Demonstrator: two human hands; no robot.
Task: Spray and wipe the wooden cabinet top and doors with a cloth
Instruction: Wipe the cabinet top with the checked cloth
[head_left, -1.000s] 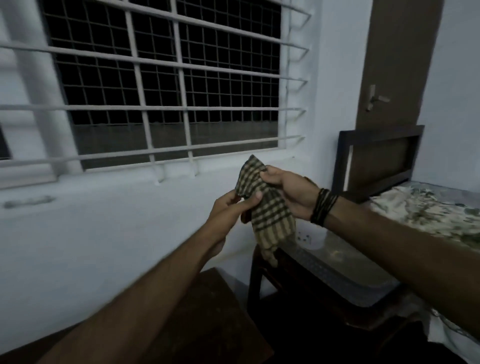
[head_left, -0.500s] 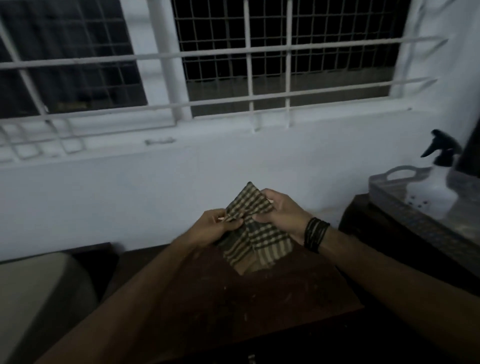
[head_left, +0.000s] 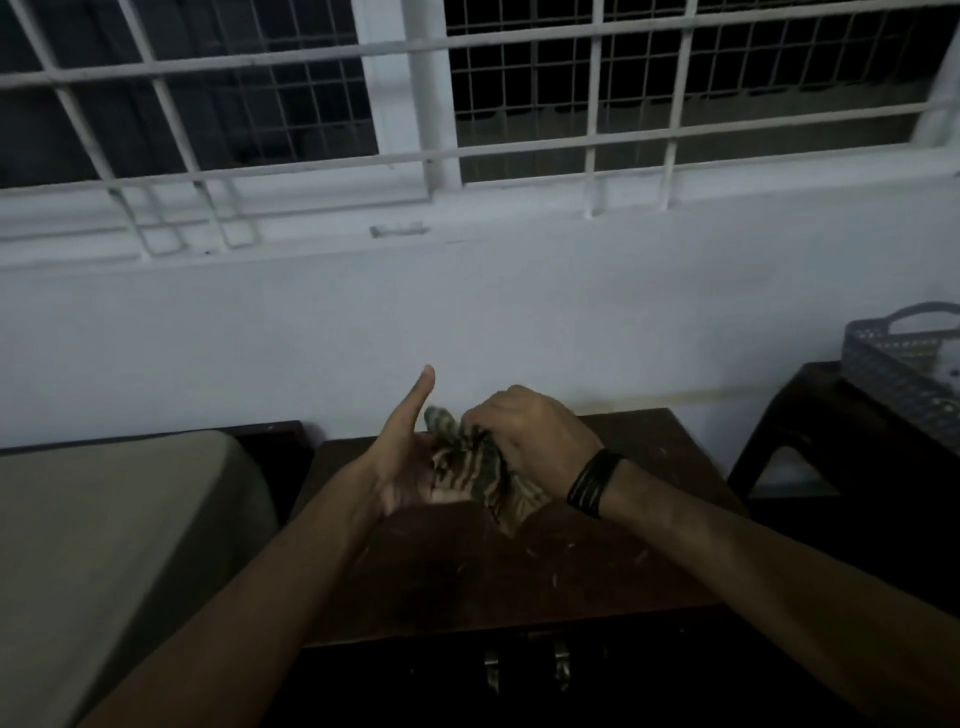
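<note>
Pretty dim shot, so details limited. Looking down at a dark brown wooden cabinet top (head_left: 467, 587) with pale scratch marks, pushed against a white wall (head_left: 467, 312) under a barred window (head_left: 519, 104).

Above the cabinet top, towards its far edge: checked olive-and-cream cloth (head_left: 470, 462), bunched up between both hands. Right hand (head_left: 524, 436), knuckles up, fingers curled down into the cloth and gripping it; black banded wristband (head_left: 592, 480) on that wrist. Left hand (head_left: 402, 457) spread, palm turned up, thumb sticking straight up, cloth lying in the palm and not clamped by those fingers. Can't tell if the cloth's lower end touches the wood.

On the cabinet's front, below the top: 2 small metal handles (head_left: 524, 667). Left of the cabinet: beige cushioned surface (head_left: 119, 545). Right of it: dark stool (head_left: 852, 467) carrying a grey perforated plastic basket (head_left: 904, 374).
</note>
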